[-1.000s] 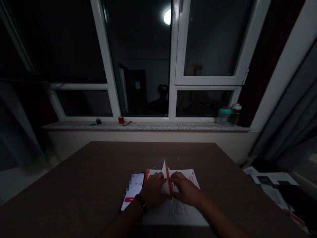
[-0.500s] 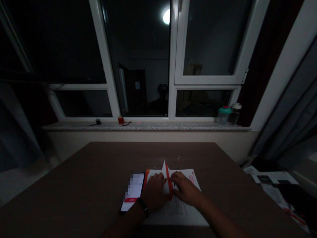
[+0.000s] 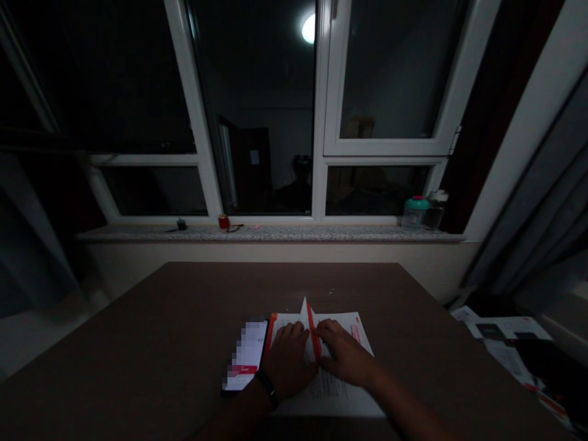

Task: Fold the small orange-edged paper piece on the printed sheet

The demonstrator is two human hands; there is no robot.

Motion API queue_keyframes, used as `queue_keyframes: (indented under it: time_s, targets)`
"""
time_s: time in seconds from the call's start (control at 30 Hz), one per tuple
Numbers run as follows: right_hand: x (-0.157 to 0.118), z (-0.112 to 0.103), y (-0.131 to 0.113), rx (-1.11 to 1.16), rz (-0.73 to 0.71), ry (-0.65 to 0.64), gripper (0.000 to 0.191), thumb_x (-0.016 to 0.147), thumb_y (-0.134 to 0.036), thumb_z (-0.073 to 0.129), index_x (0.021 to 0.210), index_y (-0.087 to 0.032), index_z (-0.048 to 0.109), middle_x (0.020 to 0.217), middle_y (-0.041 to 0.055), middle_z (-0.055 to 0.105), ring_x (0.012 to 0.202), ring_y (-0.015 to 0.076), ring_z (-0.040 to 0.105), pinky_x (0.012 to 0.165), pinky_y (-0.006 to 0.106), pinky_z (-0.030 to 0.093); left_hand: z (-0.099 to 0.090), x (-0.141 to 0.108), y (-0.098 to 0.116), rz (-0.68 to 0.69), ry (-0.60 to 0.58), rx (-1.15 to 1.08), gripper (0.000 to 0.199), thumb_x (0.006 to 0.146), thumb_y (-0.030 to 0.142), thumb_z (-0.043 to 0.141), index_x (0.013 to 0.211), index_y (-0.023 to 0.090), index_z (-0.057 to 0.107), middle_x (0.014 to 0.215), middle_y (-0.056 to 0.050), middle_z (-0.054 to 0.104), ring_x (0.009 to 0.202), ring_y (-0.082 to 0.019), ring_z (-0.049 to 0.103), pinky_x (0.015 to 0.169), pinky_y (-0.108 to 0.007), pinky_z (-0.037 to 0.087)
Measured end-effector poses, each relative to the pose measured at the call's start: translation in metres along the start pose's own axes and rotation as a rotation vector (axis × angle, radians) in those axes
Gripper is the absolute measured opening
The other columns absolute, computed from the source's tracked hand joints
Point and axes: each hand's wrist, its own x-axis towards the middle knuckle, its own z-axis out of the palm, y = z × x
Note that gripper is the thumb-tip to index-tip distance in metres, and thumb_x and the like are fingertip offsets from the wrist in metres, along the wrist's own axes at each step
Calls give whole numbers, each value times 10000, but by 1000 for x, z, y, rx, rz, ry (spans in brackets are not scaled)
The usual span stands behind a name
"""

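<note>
A folded piece of white paper (image 3: 304,313) with a red strip stands up in a pointed shape between my hands. My left hand (image 3: 291,361) is bent over its left side, fingers pressed close together and thumb at the lower end. From the right, my right hand (image 3: 344,354) pinches the paper's red edge between bent fingers and thumb. The two thumbs nearly meet at the bottom of the fold. Underneath lies a printed white booklet or stack of sheets (image 3: 342,404) with an orange-red left edge. The parts of the folded paper under my fingers are hidden.
A phone (image 3: 248,352) with its screen lit lies left of the booklet, close to my left wrist. A small pink item (image 3: 355,332) rests on the booklet's right side. Beyond the brown table (image 3: 229,288), a windowsill (image 3: 294,233) holds a teal-lidded bottle (image 3: 416,213).
My right thumb has slid down and left towards my left thumb, and the lower end of the red strip is now covered. The folded paper stays in place.
</note>
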Motion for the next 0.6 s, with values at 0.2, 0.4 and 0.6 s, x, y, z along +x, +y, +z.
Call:
queue_keyframes:
  time_s: [0.2, 0.4, 0.6]
  targets:
    - [1, 2, -1, -29, 17, -6, 543, 708, -146, 617, 1245, -198, 561, 1193, 82, 533, 1136, 237, 475, 1012, 341, 384, -1, -1, -1, 4, -19, 14, 479, 845, 423, 608, 1252, 183, 528, 1248, -107, 533, 1165, -315, 468, 1034, -465, 325]
    - [0, 2, -3, -58, 17, 10, 523, 716, -153, 620, 1235, -193, 565, 1189, 85, 537, 1130, 242, 469, 1009, 350, 383, -3, -2, 0, 26, -25, 18, 487, 833, 402, 607, 1258, 175, 529, 1273, -116, 532, 1188, -321, 466, 1059, -477, 311]
    - [-1, -2, -3, -67, -2, -17, 610, 667, -210, 703, 1257, -187, 551, 1193, 85, 528, 1125, 250, 464, 998, 343, 392, -7, -2, -4, 43, -51, -5, 571, 821, 467, 631, 1303, 187, 502, 1300, -120, 519, 1205, -336, 455, 1048, -491, 328]
